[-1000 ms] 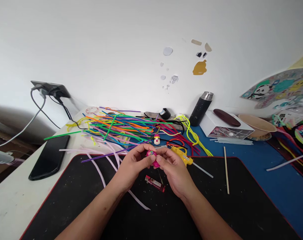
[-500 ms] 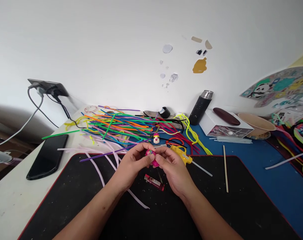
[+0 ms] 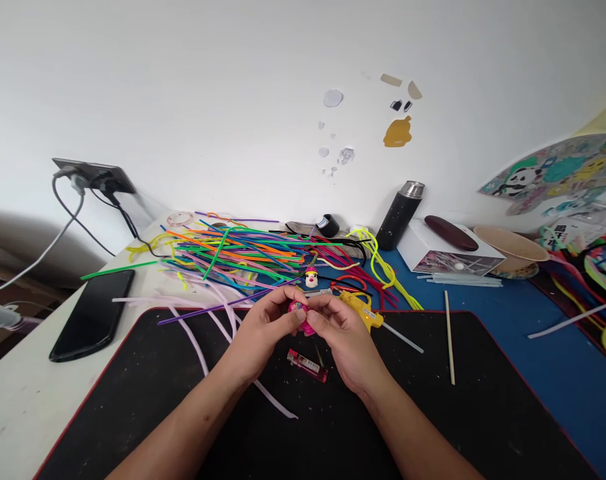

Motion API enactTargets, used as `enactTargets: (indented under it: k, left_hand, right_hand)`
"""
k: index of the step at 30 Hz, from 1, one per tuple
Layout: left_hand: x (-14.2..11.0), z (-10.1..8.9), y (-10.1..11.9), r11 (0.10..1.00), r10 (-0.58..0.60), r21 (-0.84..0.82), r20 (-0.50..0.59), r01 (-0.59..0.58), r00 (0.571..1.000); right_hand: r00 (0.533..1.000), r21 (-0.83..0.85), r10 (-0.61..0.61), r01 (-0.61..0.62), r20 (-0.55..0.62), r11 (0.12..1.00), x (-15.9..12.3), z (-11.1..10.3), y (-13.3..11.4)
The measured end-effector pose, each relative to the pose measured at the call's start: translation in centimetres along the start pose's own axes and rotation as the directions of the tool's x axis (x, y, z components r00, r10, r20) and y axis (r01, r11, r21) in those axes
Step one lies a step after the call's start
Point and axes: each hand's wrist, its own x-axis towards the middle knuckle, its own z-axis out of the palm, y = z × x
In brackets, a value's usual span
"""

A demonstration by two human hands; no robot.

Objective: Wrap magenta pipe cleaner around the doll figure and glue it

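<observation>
Between the fingertips of both hands is a small round pink piece (image 3: 309,323) with colourful specks on one side; it looks like coiled pipe cleaner, and the fingers cover much of it. My left hand (image 3: 269,327) pinches it from the left, while my right hand (image 3: 343,333) grips it from the right. A red lighter (image 3: 307,366) lies on the black mat (image 3: 413,413) just below the hands. Behind them stands a small figure head (image 3: 311,279) with a white face and a yellow band. Partly hidden by my right hand is a yellow glue gun (image 3: 359,308) with a clear glue stick.
A pile of coloured pipe cleaners (image 3: 243,253) spreads along the wall. On the left lies a black phone (image 3: 93,317). To the right are a wooden stick (image 3: 449,337), a black thermos (image 3: 401,217), a white box (image 3: 417,250) and a beige bowl (image 3: 513,247).
The view has shifted slightly. Both hands keep their pinch on the pink piece, with only a very small shift of the fingers.
</observation>
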Motion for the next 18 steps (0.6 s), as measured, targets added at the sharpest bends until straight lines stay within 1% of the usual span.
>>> enactTargets:
  k: [5,9,13,18]
  left_hand:
    - [-0.1,-0.26,-0.33,1.0,0.011,0.008,0.013,-0.011,1.0]
    - [-0.14,-0.4,-0.54,0.996,0.045,0.078,-0.005,-0.044,0.999]
    - [-0.15,-0.28,-0.28,0.988,0.094,0.128,-0.028,-0.09,0.995]
    - [-0.15,-0.08,0.14,0.983,0.156,0.101,-0.029,-0.152,0.987]
  right_hand:
    - [1.0,-0.025,-0.018,0.017,-0.009,1.0,-0.09,0.26,-0.33]
    - [1.0,-0.029,-0.019,0.019,-0.013,0.999,-0.12,0.43,-0.44]
    - [0.999,-0.05,-0.026,0.023,-0.048,0.998,-0.14,0.3,-0.22]
    - [0.998,-0.062,-0.01,0.006,-0.06,0.998,-0.15,0.03,-0.03]
